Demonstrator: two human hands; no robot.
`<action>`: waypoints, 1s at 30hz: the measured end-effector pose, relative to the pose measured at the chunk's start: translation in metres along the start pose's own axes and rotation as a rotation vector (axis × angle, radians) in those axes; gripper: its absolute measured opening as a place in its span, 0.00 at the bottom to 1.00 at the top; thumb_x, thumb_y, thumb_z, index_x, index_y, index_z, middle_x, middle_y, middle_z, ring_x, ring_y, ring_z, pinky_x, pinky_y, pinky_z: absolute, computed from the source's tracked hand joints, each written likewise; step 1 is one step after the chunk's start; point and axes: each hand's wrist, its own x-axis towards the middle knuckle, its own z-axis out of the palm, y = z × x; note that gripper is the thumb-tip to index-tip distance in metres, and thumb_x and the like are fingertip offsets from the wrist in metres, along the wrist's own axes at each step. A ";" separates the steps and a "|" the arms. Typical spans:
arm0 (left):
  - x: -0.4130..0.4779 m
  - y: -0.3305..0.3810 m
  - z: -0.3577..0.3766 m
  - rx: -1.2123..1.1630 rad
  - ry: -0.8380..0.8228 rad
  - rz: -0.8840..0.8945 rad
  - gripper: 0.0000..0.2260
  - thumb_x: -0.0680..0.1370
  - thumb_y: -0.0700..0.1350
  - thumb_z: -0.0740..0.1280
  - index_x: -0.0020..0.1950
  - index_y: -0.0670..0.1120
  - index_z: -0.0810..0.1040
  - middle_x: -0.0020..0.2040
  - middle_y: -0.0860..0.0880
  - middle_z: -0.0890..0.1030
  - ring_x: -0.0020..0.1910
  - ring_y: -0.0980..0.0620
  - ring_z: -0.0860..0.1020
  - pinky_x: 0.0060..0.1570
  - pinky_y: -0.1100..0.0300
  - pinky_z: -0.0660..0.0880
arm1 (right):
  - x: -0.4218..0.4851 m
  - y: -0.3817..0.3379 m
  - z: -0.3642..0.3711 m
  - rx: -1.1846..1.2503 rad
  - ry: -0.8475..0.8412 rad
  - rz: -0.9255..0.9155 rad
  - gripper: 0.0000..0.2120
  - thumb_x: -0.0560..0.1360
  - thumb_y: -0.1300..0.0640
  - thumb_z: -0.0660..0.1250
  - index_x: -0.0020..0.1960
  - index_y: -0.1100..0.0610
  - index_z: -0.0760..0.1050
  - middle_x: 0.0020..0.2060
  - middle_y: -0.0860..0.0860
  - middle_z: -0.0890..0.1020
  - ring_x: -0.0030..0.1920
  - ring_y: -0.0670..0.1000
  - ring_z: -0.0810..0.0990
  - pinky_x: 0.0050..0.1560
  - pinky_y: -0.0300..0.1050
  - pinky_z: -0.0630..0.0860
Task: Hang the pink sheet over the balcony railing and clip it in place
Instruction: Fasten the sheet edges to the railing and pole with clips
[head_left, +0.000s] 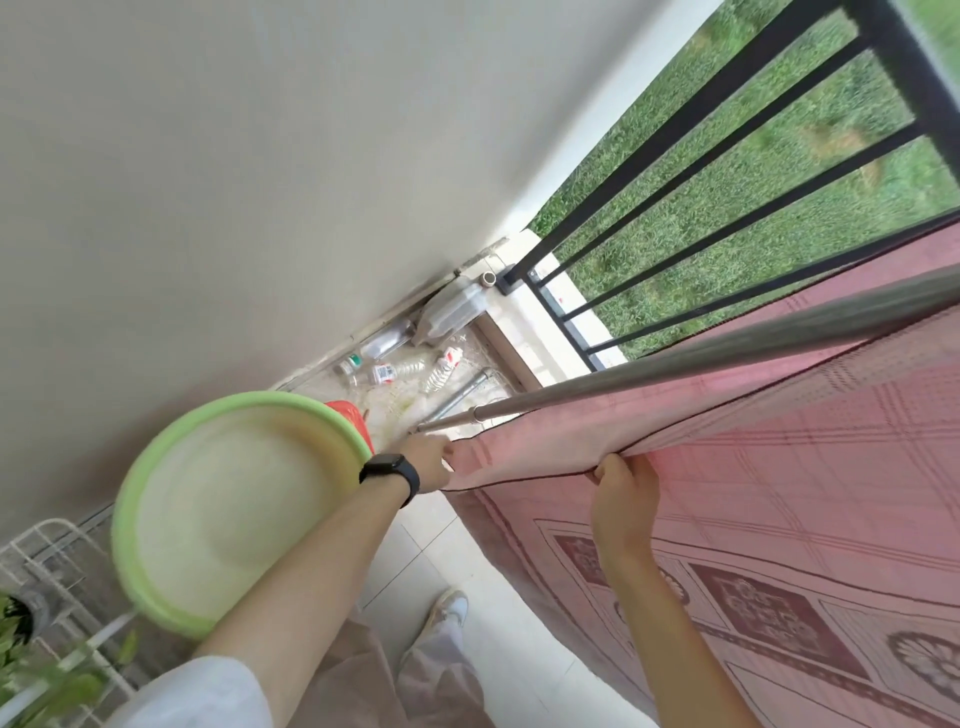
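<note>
Head view: holding the pink sheet (753, 467) by its dark-piped hem with both hands, out on a balcony.

Draped over a slanting metal pole (701, 358), just inside the black balcony railing (727, 130), and hanging down toward the near right. Pinched at its left corner by the left hand (428, 462), fingers curled on the cloth, black watch (390, 475) on the wrist. Gripped farther right by the right hand (623, 499), fingers hooked over the hem from the near side. To the left, blurred: a green basin (234, 509) beside the left forearm, a white wire rack (47, 561) at the near-left edge. On the floor at the far end, scattered plastic bottles (395, 369). Beyond the railing, grass (779, 197).
</note>
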 end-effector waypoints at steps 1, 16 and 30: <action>0.002 0.008 -0.010 -0.142 0.075 0.019 0.16 0.75 0.46 0.64 0.62 0.55 0.77 0.61 0.50 0.78 0.58 0.48 0.77 0.52 0.57 0.74 | 0.001 0.002 -0.002 0.019 0.004 0.000 0.05 0.67 0.60 0.57 0.34 0.58 0.61 0.31 0.49 0.67 0.36 0.50 0.65 0.41 0.50 0.65; 0.021 0.173 -0.138 -0.496 -0.354 0.314 0.18 0.73 0.32 0.63 0.57 0.47 0.82 0.37 0.49 0.78 0.18 0.55 0.62 0.22 0.68 0.60 | 0.008 -0.013 0.020 0.261 -0.046 0.151 0.11 0.71 0.65 0.58 0.44 0.62 0.79 0.39 0.53 0.83 0.44 0.50 0.82 0.51 0.51 0.83; 0.026 0.123 -0.109 -0.520 0.262 0.490 0.05 0.76 0.48 0.72 0.49 0.50 0.85 0.42 0.56 0.85 0.32 0.68 0.76 0.30 0.76 0.67 | 0.008 -0.030 0.049 0.421 -0.017 0.210 0.18 0.73 0.69 0.66 0.53 0.49 0.84 0.49 0.41 0.86 0.51 0.41 0.84 0.47 0.33 0.77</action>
